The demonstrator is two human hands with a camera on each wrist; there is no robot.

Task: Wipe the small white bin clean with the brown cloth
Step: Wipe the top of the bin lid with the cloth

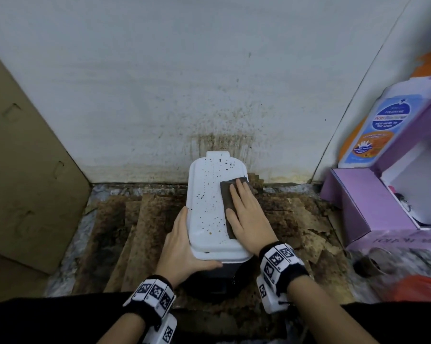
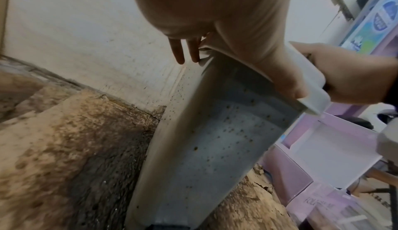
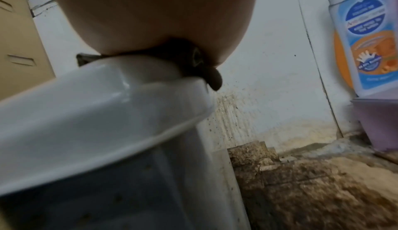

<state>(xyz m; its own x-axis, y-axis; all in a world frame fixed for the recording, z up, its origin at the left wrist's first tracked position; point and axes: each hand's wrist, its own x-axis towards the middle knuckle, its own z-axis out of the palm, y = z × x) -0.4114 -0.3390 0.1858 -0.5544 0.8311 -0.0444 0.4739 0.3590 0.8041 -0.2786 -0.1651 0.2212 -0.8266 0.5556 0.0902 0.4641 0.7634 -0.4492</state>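
Note:
The small white bin [image 1: 209, 212] stands on the floor against the wall, lid closed and speckled with brown spots. On the right half of the lid lies the brown cloth [image 1: 226, 194]. My right hand [image 1: 245, 209] presses flat on the cloth with straight fingers pointing at the wall. My left hand [image 1: 182, 242] holds the bin's near left corner, fingers along the left side and thumb across the front under the lid rim. The left wrist view shows the spotted side of the bin [image 2: 215, 148]. In the right wrist view the cloth [image 3: 189, 60] is squeezed between my palm and the lid [image 3: 96, 107].
Stained cardboard sheets [image 1: 135, 232] cover the floor round the bin, and the wall [image 1: 221, 137] behind it is spattered brown. A large cardboard panel [image 1: 23, 170] leans at the left. At the right stand a purple box [image 1: 358, 207] and a wash bottle [image 1: 375, 125].

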